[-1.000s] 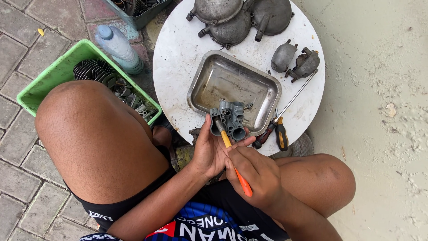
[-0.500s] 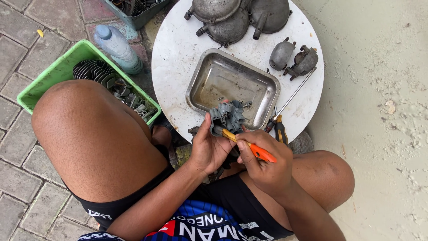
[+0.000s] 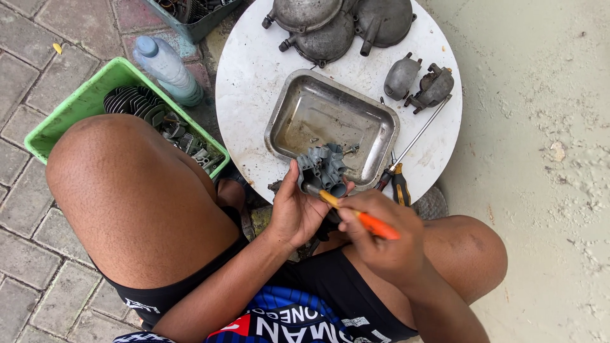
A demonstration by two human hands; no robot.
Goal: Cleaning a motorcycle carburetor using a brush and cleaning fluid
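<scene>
Grey cast metal, dull and knobbly — that is the carburetor body [image 3: 323, 171] I see cupped in the left hand [image 3: 297, 213], fingers curled round its underside and thumb up along its left flank, a closed hold. It hangs just over the near rim of the steel tray [image 3: 298, 108], touching it or not I cannot tell. The right hand [image 3: 381, 244] is clenched round a screwdriver [image 3: 356, 216] with a glossy orange handle and a yellowish shaft, whose tip meets the carburetor's lower face.

The tray is a shallow rectangle of stainless steel, scuffed and stained, with small loose bits by its near corner. It sits on a round white table [image 3: 244, 95], chipped and grimy. Beyond the tray lie rounded grey engine covers [image 3: 337, 22]; right of it two smaller grey float bowls [image 3: 419, 79], and a long thin rod [image 3: 419, 133] beside black-and-yellow pliers [image 3: 399, 187]. Left of the tray, off the table, a clear plastic bottle [image 3: 166, 67] with a blue cap — its label unreadable — and a green plastic crate [image 3: 76, 105] holding a finned black cylinder [image 3: 130, 105].
</scene>
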